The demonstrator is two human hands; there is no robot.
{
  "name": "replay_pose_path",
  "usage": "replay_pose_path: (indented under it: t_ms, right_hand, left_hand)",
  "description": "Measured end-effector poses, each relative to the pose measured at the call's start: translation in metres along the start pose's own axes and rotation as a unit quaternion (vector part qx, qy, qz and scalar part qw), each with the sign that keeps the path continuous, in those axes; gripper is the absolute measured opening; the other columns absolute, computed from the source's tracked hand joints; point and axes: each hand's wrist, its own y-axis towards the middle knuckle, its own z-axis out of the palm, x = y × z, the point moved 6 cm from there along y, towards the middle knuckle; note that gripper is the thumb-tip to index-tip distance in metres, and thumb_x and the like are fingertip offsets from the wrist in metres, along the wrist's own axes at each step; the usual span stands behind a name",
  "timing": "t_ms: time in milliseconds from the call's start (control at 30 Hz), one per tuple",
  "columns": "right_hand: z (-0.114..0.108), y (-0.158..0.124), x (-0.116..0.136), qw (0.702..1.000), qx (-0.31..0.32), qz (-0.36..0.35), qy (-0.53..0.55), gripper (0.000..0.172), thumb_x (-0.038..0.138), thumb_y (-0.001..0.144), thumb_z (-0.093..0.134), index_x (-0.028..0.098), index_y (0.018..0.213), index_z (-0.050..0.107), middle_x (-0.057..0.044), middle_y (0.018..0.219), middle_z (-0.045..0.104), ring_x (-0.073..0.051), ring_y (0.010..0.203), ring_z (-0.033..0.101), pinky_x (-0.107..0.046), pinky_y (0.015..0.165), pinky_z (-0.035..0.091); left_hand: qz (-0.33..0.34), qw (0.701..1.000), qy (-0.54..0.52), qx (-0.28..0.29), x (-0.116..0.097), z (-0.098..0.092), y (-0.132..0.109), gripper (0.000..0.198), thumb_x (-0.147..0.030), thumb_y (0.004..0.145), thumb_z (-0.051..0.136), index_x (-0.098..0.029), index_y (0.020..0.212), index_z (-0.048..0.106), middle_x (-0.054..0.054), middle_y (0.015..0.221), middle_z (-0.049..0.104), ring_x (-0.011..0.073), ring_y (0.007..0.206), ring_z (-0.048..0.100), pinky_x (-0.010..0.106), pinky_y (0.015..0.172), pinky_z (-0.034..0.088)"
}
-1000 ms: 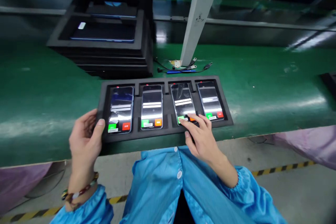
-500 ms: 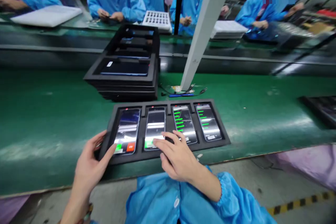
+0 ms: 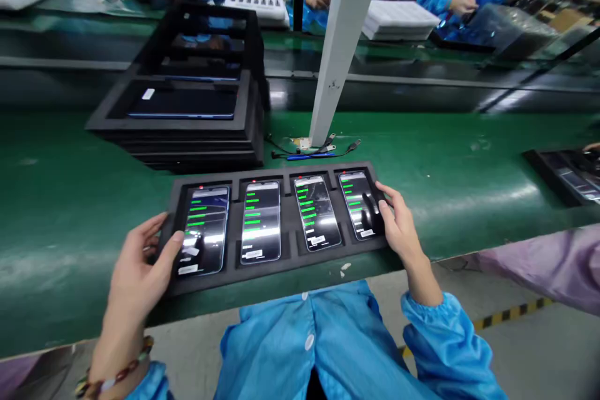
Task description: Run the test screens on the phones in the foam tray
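Note:
A black foam tray lies on the green bench in front of me, with several smartphones face up in its slots. Green lines of text glow on every screen, from the leftmost phone to the rightmost phone. My left hand is closed round the tray's left end, thumb on top near the leftmost phone and fingers partly hidden at the side. At the opposite end, my right hand grips the right edge, its thumb beside the rightmost phone.
Behind the tray stands a tall stack of black trays holding phones. A white post rises beside short cables and a blue tool. Another tray lies far right. Co-workers in blue sit across the bench.
My right hand has left the second phone's screen and taken the tray's right edge. The two left phones now show green text instead of green and red buttons. The view has shifted.

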Motion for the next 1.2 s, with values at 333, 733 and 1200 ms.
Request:
replay_pose_path:
  t_ms: [333, 733, 1200]
  right_hand:
    - [-0.003, 0.013, 0.019, 0.998, 0.026, -0.065, 0.006, 0.041, 0.04, 0.119, 0.045, 0.027, 0.138, 0.078, -0.01, 0.143, 0.078, -0.029, 0.149, 0.063, -0.059, 0.128, 0.05]
    - [0.001, 0.023, 0.022, 0.992, 0.105, -0.063, -0.01, 0.044, 0.04, 0.12, 0.042, 0.026, 0.152, 0.069, -0.009, 0.156, 0.072, -0.03, 0.159, 0.054, -0.063, 0.134, 0.044]
    - [-0.02, -0.017, 0.026, 0.996, 0.041, -0.073, 0.007, 0.041, 0.03, 0.118, 0.046, 0.032, 0.148, 0.073, -0.006, 0.145, 0.079, -0.032, 0.151, 0.061, -0.063, 0.129, 0.048]
  left_hand:
    - [0.14, 0.981, 0.127, -0.041, -0.061, 0.001, 0.002, 0.049, -0.059, 0.096, 0.069, -0.028, 0.133, 0.079, 0.01, 0.154, 0.072, 0.0371, 0.144, 0.066, 0.06, 0.131, 0.046]
    - [0.252, 0.946, 0.203, 0.025, -0.102, 0.024, -0.007, 0.041, -0.051, 0.107, 0.056, -0.028, 0.12, 0.087, 0.012, 0.161, 0.067, 0.0393, 0.147, 0.06, 0.066, 0.131, 0.032]
    - [0.379, 0.885, 0.226, 0.147, -0.169, 0.101, -0.026, 0.039, -0.033, 0.111, 0.051, -0.029, 0.131, 0.085, 0.011, 0.164, 0.065, 0.0409, 0.141, 0.056, 0.07, 0.123, 0.038]
